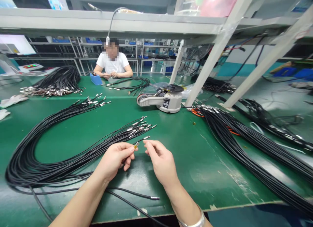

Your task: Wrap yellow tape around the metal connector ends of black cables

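Note:
My left hand [116, 158] pinches a cable connector [136, 145] between thumb and forefinger. Its metal plug points up and right, with a yellow piece at its base. Just to the right, my right hand [162, 160] is closed, thumb and fingertips together; whatever is between them is too small to make out. The two hands are slightly apart. Behind them lies a looped bundle of black cables [22, 155] with metal plugs at its ends. Below the hands, a loose black cable [132, 193] with a silver tip runs across the green table [202, 184].
A grey round tape dispenser [168, 101] stands mid-table. More black cable bundles lie at the right [234, 145] and back left [58, 78]. A white post [212, 54] rises from the table under an overhead shelf [122, 23]. A co-worker [113, 64] sits opposite beside a blue holder [96, 79].

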The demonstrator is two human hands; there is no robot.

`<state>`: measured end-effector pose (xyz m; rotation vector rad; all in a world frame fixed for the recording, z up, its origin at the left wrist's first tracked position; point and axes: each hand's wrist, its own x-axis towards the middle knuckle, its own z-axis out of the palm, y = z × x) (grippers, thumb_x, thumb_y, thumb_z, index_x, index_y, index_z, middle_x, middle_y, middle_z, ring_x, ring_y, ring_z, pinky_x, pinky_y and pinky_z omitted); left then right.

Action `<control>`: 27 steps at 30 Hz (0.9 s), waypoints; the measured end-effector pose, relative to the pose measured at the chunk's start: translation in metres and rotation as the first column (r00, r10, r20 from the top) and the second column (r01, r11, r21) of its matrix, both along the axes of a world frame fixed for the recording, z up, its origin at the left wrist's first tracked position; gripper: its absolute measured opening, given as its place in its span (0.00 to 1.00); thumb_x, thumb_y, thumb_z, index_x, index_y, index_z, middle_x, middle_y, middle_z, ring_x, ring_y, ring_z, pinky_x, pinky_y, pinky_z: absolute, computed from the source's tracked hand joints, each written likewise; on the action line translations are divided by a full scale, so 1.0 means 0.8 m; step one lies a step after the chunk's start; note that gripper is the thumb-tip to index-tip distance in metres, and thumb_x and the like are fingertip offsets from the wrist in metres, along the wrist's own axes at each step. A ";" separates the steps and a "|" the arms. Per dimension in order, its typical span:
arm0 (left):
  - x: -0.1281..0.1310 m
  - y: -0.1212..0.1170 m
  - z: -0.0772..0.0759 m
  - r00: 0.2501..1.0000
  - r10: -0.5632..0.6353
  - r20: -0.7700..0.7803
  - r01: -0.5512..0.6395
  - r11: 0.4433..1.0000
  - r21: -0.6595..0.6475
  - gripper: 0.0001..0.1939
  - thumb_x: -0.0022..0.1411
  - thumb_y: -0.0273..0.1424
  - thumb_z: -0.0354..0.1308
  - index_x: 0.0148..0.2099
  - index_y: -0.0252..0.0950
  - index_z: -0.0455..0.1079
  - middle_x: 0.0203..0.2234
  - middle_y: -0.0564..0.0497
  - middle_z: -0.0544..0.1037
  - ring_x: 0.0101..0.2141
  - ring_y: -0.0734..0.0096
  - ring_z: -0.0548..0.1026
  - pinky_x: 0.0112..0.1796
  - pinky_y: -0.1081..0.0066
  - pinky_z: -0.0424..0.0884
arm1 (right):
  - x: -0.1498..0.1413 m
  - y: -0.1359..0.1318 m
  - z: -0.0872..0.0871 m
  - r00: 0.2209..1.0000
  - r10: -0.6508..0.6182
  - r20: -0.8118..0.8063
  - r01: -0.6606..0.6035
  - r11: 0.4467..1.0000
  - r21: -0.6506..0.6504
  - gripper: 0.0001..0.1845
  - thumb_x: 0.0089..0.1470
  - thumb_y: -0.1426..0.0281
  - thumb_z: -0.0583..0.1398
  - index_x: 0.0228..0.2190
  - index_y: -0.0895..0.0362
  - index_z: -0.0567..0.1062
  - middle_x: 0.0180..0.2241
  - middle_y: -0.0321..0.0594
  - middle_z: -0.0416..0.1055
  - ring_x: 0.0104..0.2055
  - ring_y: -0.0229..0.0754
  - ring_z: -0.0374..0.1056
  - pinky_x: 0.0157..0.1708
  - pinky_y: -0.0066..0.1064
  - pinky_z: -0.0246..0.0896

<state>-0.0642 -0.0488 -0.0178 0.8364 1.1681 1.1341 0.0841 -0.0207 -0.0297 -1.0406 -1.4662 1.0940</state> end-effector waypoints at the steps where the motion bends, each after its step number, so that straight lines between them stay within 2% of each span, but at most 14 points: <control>1: -0.001 0.001 0.000 0.999 0.019 0.041 -0.018 1.000 -0.005 0.13 0.45 0.36 0.64 0.28 0.30 0.70 0.15 0.56 0.69 0.11 0.85 0.61 0.12 0.81 0.55 | 0.001 -0.002 -0.002 0.999 -0.021 0.026 0.018 0.995 0.096 0.10 0.53 0.69 0.56 0.34 0.57 0.77 0.32 0.41 0.72 0.32 0.39 0.67 0.33 0.30 0.63; 4: -0.003 0.001 -0.001 0.992 0.065 0.112 -0.064 0.998 -0.011 0.13 0.43 0.35 0.65 0.28 0.30 0.71 0.15 0.56 0.68 0.11 0.84 0.61 0.12 0.82 0.55 | 0.003 -0.006 -0.007 0.996 -0.006 0.090 -0.023 0.947 0.319 0.12 0.53 0.75 0.55 0.38 0.56 0.76 0.33 0.41 0.69 0.35 0.39 0.67 0.35 0.30 0.62; 8: -0.002 0.001 -0.001 0.989 0.081 0.125 -0.081 0.997 -0.004 0.12 0.44 0.34 0.65 0.28 0.30 0.70 0.15 0.56 0.69 0.11 0.84 0.61 0.11 0.82 0.54 | 0.000 -0.008 -0.009 0.986 0.039 0.162 -0.106 0.898 0.427 0.17 0.53 0.79 0.53 0.42 0.56 0.75 0.32 0.40 0.67 0.35 0.38 0.66 0.35 0.28 0.62; 13: 0.002 0.000 0.000 0.993 0.087 0.079 -0.089 0.996 0.023 0.13 0.45 0.36 0.64 0.28 0.30 0.70 0.15 0.55 0.70 0.12 0.84 0.61 0.12 0.81 0.55 | -0.002 -0.009 -0.010 0.978 0.070 0.196 -0.151 0.886 0.439 0.20 0.53 0.80 0.52 0.45 0.53 0.74 0.33 0.40 0.67 0.35 0.37 0.66 0.35 0.28 0.63; 17: 0.005 -0.002 0.001 0.994 0.095 0.046 -0.097 0.994 0.053 0.13 0.46 0.37 0.64 0.28 0.30 0.70 0.16 0.56 0.69 0.13 0.84 0.61 0.13 0.81 0.57 | -0.002 -0.010 -0.012 0.970 0.075 0.232 -0.167 0.898 0.408 0.22 0.53 0.80 0.52 0.45 0.50 0.73 0.33 0.40 0.67 0.35 0.38 0.66 0.36 0.30 0.63; 27: 0.003 -0.003 -0.004 0.994 0.096 0.060 -0.099 0.994 0.037 0.12 0.47 0.35 0.63 0.29 0.30 0.69 0.16 0.56 0.69 0.13 0.85 0.61 0.13 0.82 0.56 | -0.003 -0.013 -0.014 0.951 0.085 0.296 -0.197 0.906 0.375 0.24 0.53 0.80 0.50 0.48 0.48 0.71 0.33 0.40 0.68 0.35 0.40 0.66 0.36 0.32 0.63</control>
